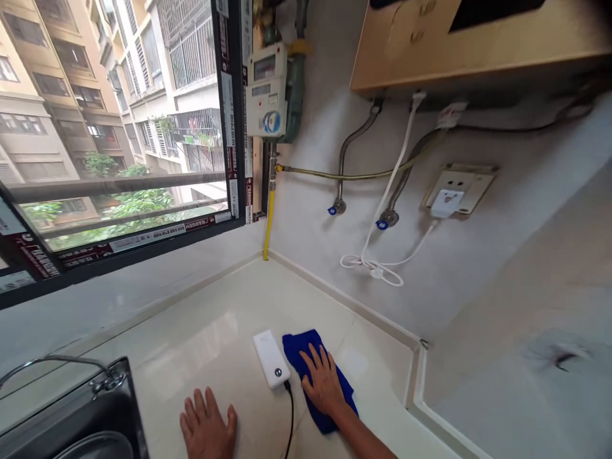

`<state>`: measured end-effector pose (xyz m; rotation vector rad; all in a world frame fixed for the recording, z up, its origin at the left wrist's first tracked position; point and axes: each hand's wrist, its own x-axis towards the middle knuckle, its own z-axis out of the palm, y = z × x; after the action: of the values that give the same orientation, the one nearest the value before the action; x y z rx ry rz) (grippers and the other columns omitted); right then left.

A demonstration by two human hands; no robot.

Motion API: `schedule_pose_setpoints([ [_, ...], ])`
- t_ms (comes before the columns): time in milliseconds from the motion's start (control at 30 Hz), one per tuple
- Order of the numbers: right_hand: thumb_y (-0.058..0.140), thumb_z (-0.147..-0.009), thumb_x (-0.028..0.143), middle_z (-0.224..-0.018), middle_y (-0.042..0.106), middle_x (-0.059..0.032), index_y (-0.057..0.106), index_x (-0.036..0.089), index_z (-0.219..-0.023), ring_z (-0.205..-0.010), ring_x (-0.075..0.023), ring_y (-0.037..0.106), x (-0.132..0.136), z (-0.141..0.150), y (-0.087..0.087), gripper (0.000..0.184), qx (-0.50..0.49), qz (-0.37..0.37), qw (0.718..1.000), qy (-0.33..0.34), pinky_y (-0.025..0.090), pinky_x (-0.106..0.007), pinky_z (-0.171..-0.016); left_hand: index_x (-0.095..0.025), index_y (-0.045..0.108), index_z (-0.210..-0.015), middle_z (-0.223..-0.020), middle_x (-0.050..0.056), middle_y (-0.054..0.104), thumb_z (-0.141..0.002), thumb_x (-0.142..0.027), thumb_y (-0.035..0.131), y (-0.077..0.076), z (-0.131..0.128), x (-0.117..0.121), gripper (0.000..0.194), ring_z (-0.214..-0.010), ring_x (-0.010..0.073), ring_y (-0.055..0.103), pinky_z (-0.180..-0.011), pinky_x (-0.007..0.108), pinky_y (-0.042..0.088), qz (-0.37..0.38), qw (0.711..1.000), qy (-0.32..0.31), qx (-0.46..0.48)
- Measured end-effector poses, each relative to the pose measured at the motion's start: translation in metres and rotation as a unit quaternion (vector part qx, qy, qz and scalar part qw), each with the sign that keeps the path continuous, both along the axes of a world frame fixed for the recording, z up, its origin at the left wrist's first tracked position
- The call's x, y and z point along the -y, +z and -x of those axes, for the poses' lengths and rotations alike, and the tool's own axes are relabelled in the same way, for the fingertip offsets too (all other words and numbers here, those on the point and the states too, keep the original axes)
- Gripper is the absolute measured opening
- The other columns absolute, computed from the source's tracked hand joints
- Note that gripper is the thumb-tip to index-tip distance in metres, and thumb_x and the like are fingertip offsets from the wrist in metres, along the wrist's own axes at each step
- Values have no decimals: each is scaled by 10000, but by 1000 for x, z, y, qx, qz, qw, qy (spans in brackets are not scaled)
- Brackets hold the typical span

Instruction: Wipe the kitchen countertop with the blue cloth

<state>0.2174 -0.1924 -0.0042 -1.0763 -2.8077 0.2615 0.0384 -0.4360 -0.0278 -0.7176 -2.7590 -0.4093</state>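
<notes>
A dark blue cloth [318, 413] lies spread on the pale countertop [201, 350]. My right hand [322, 382] rests flat on top of it, fingers stretched out and slightly apart. To the left of the cloth is a white power bank [271, 358] with a small round dark display, and a black cable [291, 414] runs from its near end toward me. My left hand [207, 426] is palm down over the counter, left of the power bank, fingers apart and holding nothing. Whether its palm touches the surface is hard to tell.
A dark sink [131, 395] with a curved metal faucet [57, 358] sits at the lower left. A yellow gas pipe [269, 223] meets the counter in the back corner, below a gas meter [268, 95]. A white cord [377, 271] hangs on the right wall under the gold water heater [430, 57].
</notes>
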Motion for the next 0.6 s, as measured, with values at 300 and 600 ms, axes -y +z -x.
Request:
schedule_pose_setpoints([
  [300,446,-870,294,-1663,140,19,265,379,-1529,-1550,-316,131,73,-87,-4,688,0,18,998,-59,206,-621,-1269,41,493,-1384,-1507,304,432,-834,-393,369,22,-6,-2,711,-1492,454,231,-1202,594,201,-21,1000,4,3],
  [600,526,-797,233,-1629,152,49,276,443,-1507,-1516,-363,212,129,-148,-34,782,-13,32,995,-91,277,-647,-1240,61,503,-1330,-1422,320,460,-819,-432,299,36,-6,-1,738,-1420,471,291,-1144,590,236,-54,998,-18,-7],
])
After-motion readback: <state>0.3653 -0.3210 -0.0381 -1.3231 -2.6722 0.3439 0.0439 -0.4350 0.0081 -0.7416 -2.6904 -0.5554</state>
